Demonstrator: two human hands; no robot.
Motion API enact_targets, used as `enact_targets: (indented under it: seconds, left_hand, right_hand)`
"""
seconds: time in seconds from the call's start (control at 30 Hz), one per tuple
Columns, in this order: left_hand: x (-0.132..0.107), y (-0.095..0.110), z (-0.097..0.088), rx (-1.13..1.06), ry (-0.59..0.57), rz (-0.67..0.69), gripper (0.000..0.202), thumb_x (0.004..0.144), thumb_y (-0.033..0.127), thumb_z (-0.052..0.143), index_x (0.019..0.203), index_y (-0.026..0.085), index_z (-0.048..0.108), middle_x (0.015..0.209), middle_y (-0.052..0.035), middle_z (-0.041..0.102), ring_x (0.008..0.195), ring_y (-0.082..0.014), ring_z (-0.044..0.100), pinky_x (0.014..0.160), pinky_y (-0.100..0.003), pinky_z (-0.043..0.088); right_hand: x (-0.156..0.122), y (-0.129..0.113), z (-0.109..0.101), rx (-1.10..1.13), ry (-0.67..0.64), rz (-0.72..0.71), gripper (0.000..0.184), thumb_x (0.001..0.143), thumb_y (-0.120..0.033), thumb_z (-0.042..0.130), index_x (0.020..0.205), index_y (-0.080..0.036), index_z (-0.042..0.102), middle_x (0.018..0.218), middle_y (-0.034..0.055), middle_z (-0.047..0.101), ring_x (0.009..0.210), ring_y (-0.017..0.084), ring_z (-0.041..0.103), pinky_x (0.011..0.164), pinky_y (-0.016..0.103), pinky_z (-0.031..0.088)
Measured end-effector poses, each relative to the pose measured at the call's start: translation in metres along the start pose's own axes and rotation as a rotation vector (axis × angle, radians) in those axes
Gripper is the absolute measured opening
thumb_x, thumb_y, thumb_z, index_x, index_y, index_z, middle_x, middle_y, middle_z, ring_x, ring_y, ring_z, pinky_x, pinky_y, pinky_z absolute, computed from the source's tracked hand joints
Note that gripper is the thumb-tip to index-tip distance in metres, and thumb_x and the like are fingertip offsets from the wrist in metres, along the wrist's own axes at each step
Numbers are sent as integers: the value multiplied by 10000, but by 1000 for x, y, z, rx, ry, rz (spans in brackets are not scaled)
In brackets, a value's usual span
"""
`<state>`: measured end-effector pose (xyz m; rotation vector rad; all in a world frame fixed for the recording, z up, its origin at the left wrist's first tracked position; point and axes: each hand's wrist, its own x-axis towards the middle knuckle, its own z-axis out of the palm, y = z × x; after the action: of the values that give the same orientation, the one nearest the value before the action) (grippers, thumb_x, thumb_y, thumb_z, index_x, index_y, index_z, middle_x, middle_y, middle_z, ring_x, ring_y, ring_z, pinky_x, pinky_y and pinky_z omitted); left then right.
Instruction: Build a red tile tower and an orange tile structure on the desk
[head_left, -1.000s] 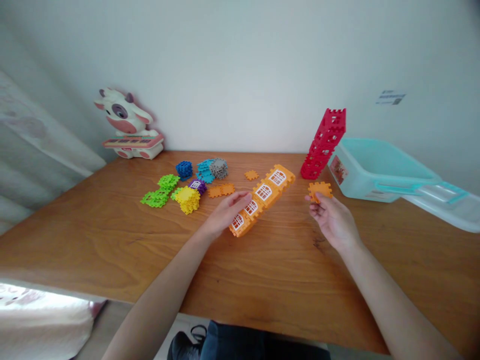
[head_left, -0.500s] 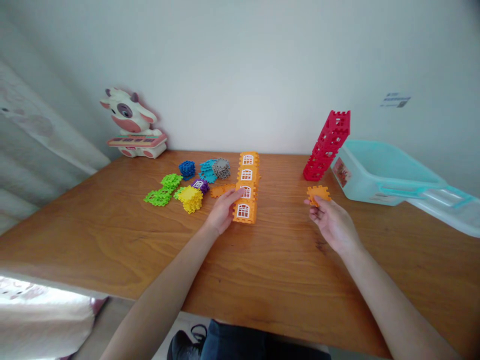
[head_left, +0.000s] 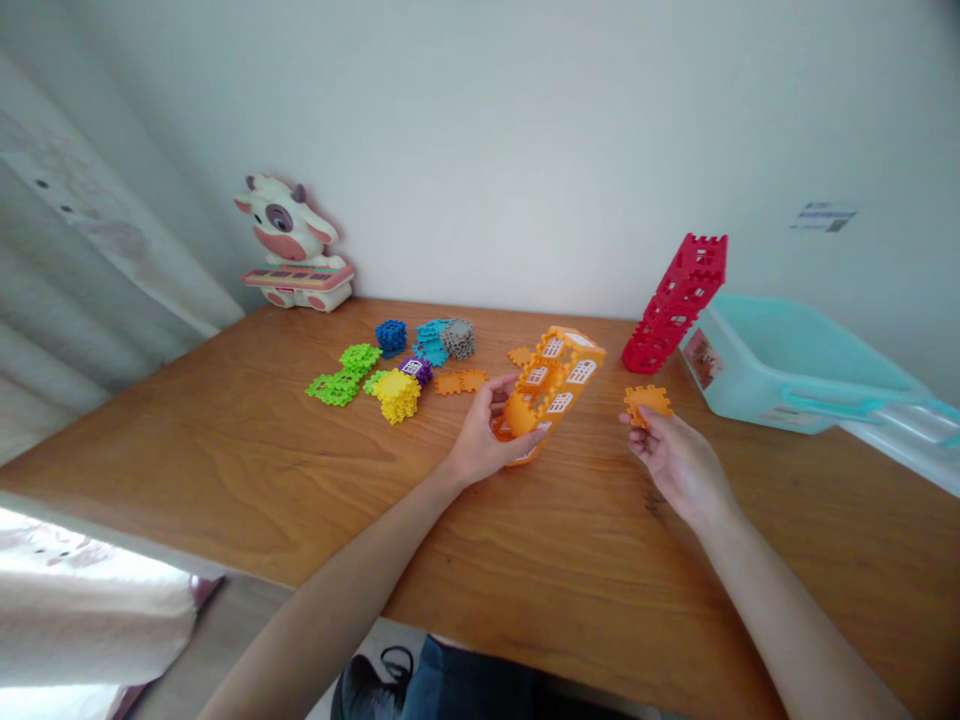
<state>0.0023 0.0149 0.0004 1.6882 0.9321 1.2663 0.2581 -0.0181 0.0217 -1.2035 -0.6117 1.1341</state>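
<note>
My left hand is closed around the lower part of an orange tower of interlocking tiles with white window panes. The tower leans to the right, and one of its sides shows open gaps. To the right, my right hand pinches a single orange interlocking tile between thumb and fingers, apart from the tower. Loose orange tiles lie on the table behind my left hand, and another orange tile lies beside the tower.
A red tile tower stands near a turquoise bin at right. Farther left are yellow tiles, green tiles, blue tiles, light-blue tiles, grey tiles and purple tiles. A cow toy keyboard stands at the back left.
My left hand has turned the orange tower, so it now tilts right and shows its gapped side. My right hand still holds its tile. The whole view has shifted slightly.
</note>
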Motion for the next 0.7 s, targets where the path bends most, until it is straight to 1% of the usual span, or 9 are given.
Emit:
enact_targets:
  seconds: [0.1, 0.17, 0.23, 0.3, 0.37, 0.43, 0.57, 0.63, 0.7]
  left_hand:
    - [0, 8, -7, 192, 9, 31, 642, 769, 386, 825, 1306, 209, 522, 1279, -112, 654, 1110, -235, 661, 973, -409, 557]
    - [2, 13, -14, 334, -6, 112, 608, 769, 360, 812, 1300, 208, 560, 1253, -106, 678, 1111, -247, 671, 991, -421, 556]
    - [4, 17, -20, 470, -47, 207, 550, 784, 333, 786, 1285, 210, 594, 1246, -101, 698, 1135, -260, 673, 1025, -433, 544]
    - [5, 18, -24, 590, -95, 265, 476, 810, 336, 759, 1253, 214, 632, 1234, -96, 713, 1135, -267, 680, 1037, -435, 541]
    - [4, 18, -26, 690, -148, 285, 426, 824, 363, 749, 1216, 219, 664, 1227, -95, 718, 1119, -271, 689, 1023, -429, 551]
    - [2, 19, -26, 765, -205, 278, 406, 837, 384, 736, 1204, 220, 681, 1236, -99, 713, 1118, -277, 691, 1009, -425, 558]
    - [-2, 24, -24, 789, -278, 236, 410, 870, 414, 691, 1223, 205, 685, 1256, -112, 704, 1105, -287, 694, 980, -427, 563]
    - [-1, 29, -24, 742, -308, 217, 409, 884, 444, 673, 1211, 199, 693, 1232, -109, 715, 1085, -286, 695, 968, -425, 556]
    - [0, 34, -26, 647, -345, 152, 407, 906, 498, 648, 1177, 201, 708, 1145, -90, 745, 996, -258, 708, 897, -388, 563]
  right_hand:
    - [0, 2, -1, -18, -6, -21, 380, 538, -432, 941, 790, -228, 742, 776, 33, 775, 574, 125, 606, 496, 243, 511]
    - [1, 3, -2, -28, -13, -39, 384, 555, -444, 935, 806, -227, 741, 785, 37, 776, 578, 131, 618, 504, 252, 517]
    - [3, 4, -4, -46, -25, -63, 384, 576, -460, 929, 813, -225, 740, 790, 39, 774, 591, 137, 632, 519, 259, 527]
    - [3, 5, -5, -66, -35, -86, 386, 590, -478, 927, 816, -224, 744, 796, 38, 770, 603, 140, 640, 534, 265, 535]
    - [3, 5, -5, -72, -25, -104, 396, 580, -483, 936, 816, -223, 753, 804, 34, 765, 617, 136, 640, 553, 266, 539]
    - [2, 4, -4, -69, -6, -114, 412, 554, -475, 953, 813, -221, 760, 810, 28, 761, 638, 128, 636, 577, 258, 537]
    - [-2, 4, 0, -111, 11, -159, 442, 518, -478, 970, 803, -218, 757, 787, 9, 748, 659, 117, 622, 595, 238, 516]
    - [-4, 4, 1, -180, 12, -204, 439, 541, -481, 959, 829, -220, 755, 789, 5, 748, 659, 124, 622, 607, 250, 519]
    - [-6, 4, 2, -258, 10, -251, 428, 583, -472, 940, 880, -224, 758, 834, 15, 763, 675, 140, 633, 629, 272, 531]
